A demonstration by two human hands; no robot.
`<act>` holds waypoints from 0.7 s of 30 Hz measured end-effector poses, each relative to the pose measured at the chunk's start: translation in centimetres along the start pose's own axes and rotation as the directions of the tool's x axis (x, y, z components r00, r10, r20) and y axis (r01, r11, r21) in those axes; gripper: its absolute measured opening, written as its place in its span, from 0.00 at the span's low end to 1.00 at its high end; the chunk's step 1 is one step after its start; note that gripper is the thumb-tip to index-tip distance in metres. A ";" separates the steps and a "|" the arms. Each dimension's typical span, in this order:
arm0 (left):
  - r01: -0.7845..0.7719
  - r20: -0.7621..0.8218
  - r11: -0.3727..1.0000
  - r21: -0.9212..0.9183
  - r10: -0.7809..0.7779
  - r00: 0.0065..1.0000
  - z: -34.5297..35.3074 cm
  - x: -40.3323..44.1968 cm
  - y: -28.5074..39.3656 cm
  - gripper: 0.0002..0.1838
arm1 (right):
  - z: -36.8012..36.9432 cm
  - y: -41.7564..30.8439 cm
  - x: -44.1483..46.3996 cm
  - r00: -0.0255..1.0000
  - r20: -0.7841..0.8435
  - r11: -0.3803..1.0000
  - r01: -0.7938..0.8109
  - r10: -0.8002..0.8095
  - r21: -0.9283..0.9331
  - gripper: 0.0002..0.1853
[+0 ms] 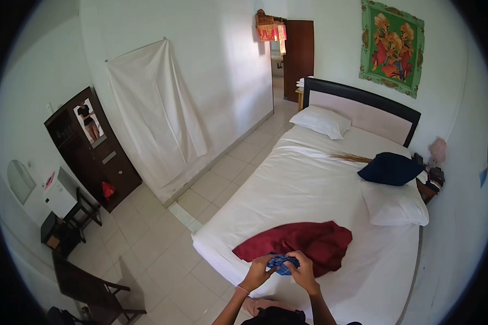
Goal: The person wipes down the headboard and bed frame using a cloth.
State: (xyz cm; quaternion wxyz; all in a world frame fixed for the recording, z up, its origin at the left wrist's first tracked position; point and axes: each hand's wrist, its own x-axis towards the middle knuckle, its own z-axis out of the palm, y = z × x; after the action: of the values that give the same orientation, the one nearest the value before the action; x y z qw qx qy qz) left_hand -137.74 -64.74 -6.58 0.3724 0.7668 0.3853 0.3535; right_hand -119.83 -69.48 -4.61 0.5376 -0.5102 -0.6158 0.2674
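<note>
Seemingly mid-handling, the left hand (258,273) and right hand (304,269) clamp fingers on bunched blue patterned cloth (282,264) near rumpled dark-red fabric (309,241); the next move likely calls for steady two-handed grip.

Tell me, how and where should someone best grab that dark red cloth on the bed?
Probably by the rumpled right end of the dark red cloth, coming from above and the right: the folds look raised enough to pinch. Here the left hand and right hand, holding the blue checked cloth, cover part of the dark red cloth's near edge.
</note>
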 end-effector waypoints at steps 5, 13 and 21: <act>0.087 0.115 0.996 0.016 -0.088 0.989 -6.8 4.2 -5.6 0.13 | 5.0 -0.2 5.9 0.979 -0.184 0.994 -0.083 0.093 0.065 0.10; 0.340 0.149 0.893 -0.294 -0.309 0.939 -17.5 10.4 -15.8 0.18 | 13.6 1.7 12.2 0.885 -0.403 0.966 -0.258 0.230 -0.013 0.10; 0.472 0.282 0.763 -0.443 -0.381 0.880 -26.6 15.8 -21.8 0.19 | 24.4 2.1 17.7 0.757 -0.609 0.953 -0.303 0.238 -0.004 0.15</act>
State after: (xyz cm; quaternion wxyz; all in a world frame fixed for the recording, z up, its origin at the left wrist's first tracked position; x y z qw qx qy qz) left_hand -159.74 -34.04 -8.35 0.6606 0.5637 0.4109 0.2774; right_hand -140.17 -47.17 -6.38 0.6340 -0.6787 -0.3455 0.1344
